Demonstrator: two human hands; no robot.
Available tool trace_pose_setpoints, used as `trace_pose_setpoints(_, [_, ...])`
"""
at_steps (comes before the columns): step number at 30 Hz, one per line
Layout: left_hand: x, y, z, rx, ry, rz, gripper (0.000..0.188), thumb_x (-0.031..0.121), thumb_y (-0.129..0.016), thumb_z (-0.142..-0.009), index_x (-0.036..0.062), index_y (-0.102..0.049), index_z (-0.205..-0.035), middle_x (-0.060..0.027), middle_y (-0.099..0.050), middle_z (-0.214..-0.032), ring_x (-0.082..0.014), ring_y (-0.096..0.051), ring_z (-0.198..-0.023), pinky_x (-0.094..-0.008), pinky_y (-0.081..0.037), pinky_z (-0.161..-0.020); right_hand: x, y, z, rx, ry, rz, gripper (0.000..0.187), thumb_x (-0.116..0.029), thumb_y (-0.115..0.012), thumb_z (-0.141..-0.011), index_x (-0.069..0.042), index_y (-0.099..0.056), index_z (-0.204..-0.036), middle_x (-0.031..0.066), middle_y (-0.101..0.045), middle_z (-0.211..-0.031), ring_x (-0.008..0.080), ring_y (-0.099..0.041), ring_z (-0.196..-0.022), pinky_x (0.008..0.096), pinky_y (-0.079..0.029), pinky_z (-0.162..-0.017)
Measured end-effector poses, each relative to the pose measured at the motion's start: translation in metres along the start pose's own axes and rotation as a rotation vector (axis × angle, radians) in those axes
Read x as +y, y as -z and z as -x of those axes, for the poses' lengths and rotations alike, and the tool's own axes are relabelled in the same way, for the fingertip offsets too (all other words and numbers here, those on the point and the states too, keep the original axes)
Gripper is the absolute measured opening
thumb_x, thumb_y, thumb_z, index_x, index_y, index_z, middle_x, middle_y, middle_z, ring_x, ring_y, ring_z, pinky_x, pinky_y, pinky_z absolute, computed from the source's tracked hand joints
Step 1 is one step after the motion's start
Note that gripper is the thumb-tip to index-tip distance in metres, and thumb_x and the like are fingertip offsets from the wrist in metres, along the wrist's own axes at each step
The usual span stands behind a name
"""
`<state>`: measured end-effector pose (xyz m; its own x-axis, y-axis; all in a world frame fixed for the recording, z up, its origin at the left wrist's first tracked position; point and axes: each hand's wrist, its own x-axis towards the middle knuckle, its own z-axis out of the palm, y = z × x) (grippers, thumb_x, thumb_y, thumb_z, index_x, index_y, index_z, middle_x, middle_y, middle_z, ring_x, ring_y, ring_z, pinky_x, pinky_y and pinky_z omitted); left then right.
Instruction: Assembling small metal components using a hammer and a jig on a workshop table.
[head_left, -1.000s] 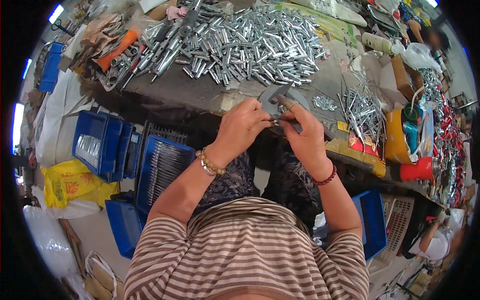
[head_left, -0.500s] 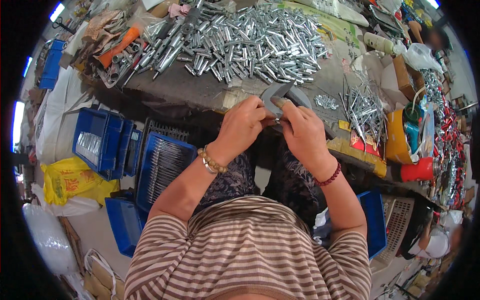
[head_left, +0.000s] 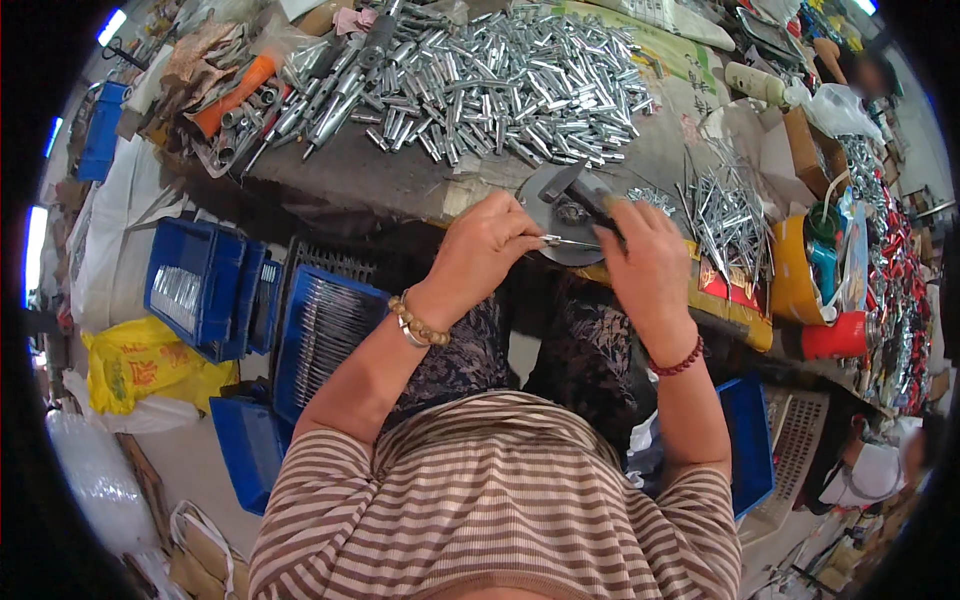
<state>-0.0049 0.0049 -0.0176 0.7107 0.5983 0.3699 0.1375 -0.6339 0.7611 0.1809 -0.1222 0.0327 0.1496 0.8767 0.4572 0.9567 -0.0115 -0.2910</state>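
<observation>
My left hand [head_left: 487, 240] pinches a thin silvery metal rod [head_left: 573, 242] between thumb and fingers, its length lying level over a round grey metal plate [head_left: 535, 205] at the bench edge. Wrapped round the dark handle of a hammer [head_left: 568, 182] is my right hand [head_left: 645, 265]; the hammer head is above the plate, up and left of the fingers. Whether the right fingertips also touch the rod's end, I cannot make out. Past the plate lies a big heap of short shiny metal tubes [head_left: 500, 85].
Loose thin metal rods [head_left: 728, 225] are piled at the right, near a yellow container [head_left: 790, 265] and a red cylinder [head_left: 835, 338]. Blue trays [head_left: 300, 340] of metal parts stand at my lower left. Tools [head_left: 235, 110] with orange handles crowd the far left.
My right hand has moved right, away from my left, and the hammer has shifted with it. The thin rod now shows between the hands. My left hand has barely moved.
</observation>
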Motion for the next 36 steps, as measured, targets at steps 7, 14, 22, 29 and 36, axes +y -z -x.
trace_pose_setpoints(7, [0.006, 0.005, -0.004, -0.056, 0.066, -0.009, 0.012, 0.008, -0.076, -0.087, 0.0025, -0.075, -0.098, -0.0090, -0.062, -0.094, -0.0253, -0.064, -0.087, -0.0345, -0.050, -0.078, 0.019, 0.007, 0.020, -0.016, -0.200, -0.070, 0.035, -0.005, -0.071, -0.085, -0.006, -0.067, -0.120, 0.0151, -0.064, -0.101, 0.0381, -0.064, -0.093, 0.0467, -0.051, -0.079])
trace_pose_setpoints(14, [0.006, 0.004, -0.006, -0.048, 0.025, 0.019, 0.012, 0.004, -0.076, -0.086, 0.0014, -0.073, -0.097, -0.0092, -0.060, -0.092, -0.0251, -0.063, -0.085, -0.0341, -0.050, -0.077, -0.009, 0.033, 0.054, 0.132, -0.196, -0.172, 0.032, 0.002, -0.067, -0.087, -0.008, -0.070, -0.118, 0.0143, -0.061, -0.100, 0.0370, -0.066, -0.083, 0.0418, -0.054, -0.071])
trace_pose_setpoints(22, [0.003, 0.002, -0.005, -0.050, 0.043, 0.018, 0.012, 0.001, -0.077, -0.085, 0.0005, -0.071, -0.096, -0.0092, -0.060, -0.091, -0.0245, -0.063, -0.085, -0.0338, -0.050, -0.076, -0.014, 0.021, 0.068, 0.043, -0.088, -0.082, 0.028, 0.003, -0.069, -0.085, -0.007, -0.073, -0.111, 0.0118, -0.066, -0.100, 0.0314, -0.068, -0.078, 0.0379, -0.056, -0.067])
trace_pose_setpoints(29, [0.001, 0.002, -0.005, -0.038, 0.019, 0.044, 0.012, 0.003, -0.077, -0.086, 0.0010, -0.071, -0.097, -0.0088, -0.060, -0.093, -0.0233, -0.062, -0.086, -0.0333, -0.049, -0.077, -0.003, 0.004, 0.084, 0.102, -0.046, -0.062, 0.026, 0.001, -0.068, -0.088, -0.006, -0.070, -0.113, 0.0117, -0.063, -0.095, 0.0325, -0.066, -0.072, 0.0398, -0.053, -0.061])
trace_pose_setpoints(36, [0.000, 0.008, -0.010, -0.117, 0.044, 0.057, 0.010, 0.006, -0.075, -0.088, 0.0007, -0.073, -0.096, -0.0073, -0.058, -0.093, -0.0212, -0.061, -0.088, -0.0313, -0.049, -0.079, 0.007, 0.020, 0.038, -0.006, -0.266, -0.433, 0.028, -0.004, -0.069, -0.090, -0.004, -0.067, -0.118, 0.0174, -0.060, -0.100, 0.0373, -0.063, -0.090, 0.0452, -0.052, -0.077])
